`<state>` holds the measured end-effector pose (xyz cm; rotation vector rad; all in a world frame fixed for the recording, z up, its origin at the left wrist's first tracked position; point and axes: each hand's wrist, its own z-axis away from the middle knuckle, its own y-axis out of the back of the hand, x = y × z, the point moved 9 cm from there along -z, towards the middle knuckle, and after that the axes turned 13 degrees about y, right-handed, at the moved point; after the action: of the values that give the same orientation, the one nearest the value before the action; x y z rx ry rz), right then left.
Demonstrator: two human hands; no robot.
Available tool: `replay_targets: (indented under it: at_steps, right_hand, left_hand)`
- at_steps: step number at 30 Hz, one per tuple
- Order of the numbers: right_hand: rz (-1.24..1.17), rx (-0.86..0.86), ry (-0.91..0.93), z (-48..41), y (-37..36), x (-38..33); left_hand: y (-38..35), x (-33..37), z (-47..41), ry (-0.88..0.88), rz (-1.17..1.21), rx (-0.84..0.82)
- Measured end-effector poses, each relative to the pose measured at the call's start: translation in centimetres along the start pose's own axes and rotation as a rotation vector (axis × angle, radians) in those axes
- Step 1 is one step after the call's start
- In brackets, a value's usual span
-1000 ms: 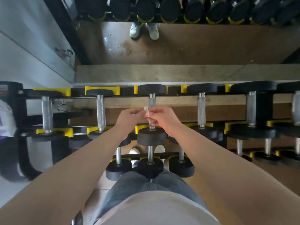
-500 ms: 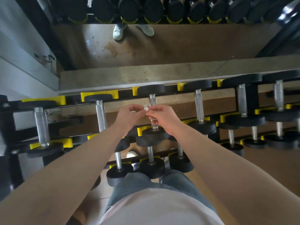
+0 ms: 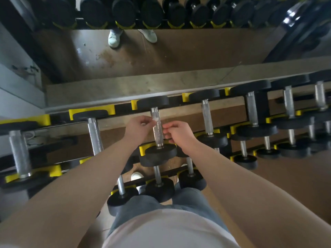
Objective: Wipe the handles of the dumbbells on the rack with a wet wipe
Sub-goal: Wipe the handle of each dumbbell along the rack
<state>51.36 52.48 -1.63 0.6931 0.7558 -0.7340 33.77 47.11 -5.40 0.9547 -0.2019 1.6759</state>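
Left hand (image 3: 138, 130): fingers curled, thumb and fingertips pinching a small crumpled white wet wipe (image 3: 155, 119). The wipe sits against the upper left side of a knurled steel handle (image 3: 158, 133), near the handle's far end.

Right hand (image 3: 179, 134): positioned just beside the same handle on its right side, lower than the left hand. Its fingers are curled toward the bar. Whether they grip the bar, pinch anything or close on nothing cannot be determined.

The handle belongs to the centre dumbbell (image 3: 160, 153) on the top tier of the rack (image 3: 123, 108). This dumbbell lies front to back, with one black plate near the person and one far, each seated in a yellow cradle (image 3: 91, 110).

Adjacent units: one dumbbell to the left (image 3: 95, 135) and one to the right (image 3: 207, 119) lie parallel to it, apart from both hands. Further dumbbells continue along the tier on both sides.

Lower tier: smaller dumbbells (image 3: 159, 188) sit below the hands, close to the person's legs.

Behind the rack stands a mirror (image 3: 197, 51) that reflects a row of black dumbbells and a pair of pale shoes.
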Motion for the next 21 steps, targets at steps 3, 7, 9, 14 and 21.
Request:
replay_targets:
  at_steps: [3, 7, 9, 14, 21]
  right_hand:
    - [0.032, -0.023, -0.023, 0.4, -0.2, 0.9]
    - [0.087, -0.037, -0.019, 0.4, -0.7, 1.2]
    - [0.107, -0.051, -0.013, 0.4, -0.9, 1.1]
    - [0.133, -0.063, -0.003, 0.3, -0.7, 0.5]
    - [0.171, -0.028, -0.007, 0.5, -0.9, 1.0]
  left_hand:
    - [-0.5, -1.3, 1.2, -0.014, -0.144, -0.044]
    - [-1.9, -4.0, 3.1, 0.005, -0.461, -0.143]
    - [-1.7, -4.3, 3.2, 0.061, -0.306, -0.118]
    - [-0.7, -2.1, 1.7, 0.083, -0.01, -0.016]
    - [-1.5, -3.1, 1.1, 0.086, -0.217, -0.099]
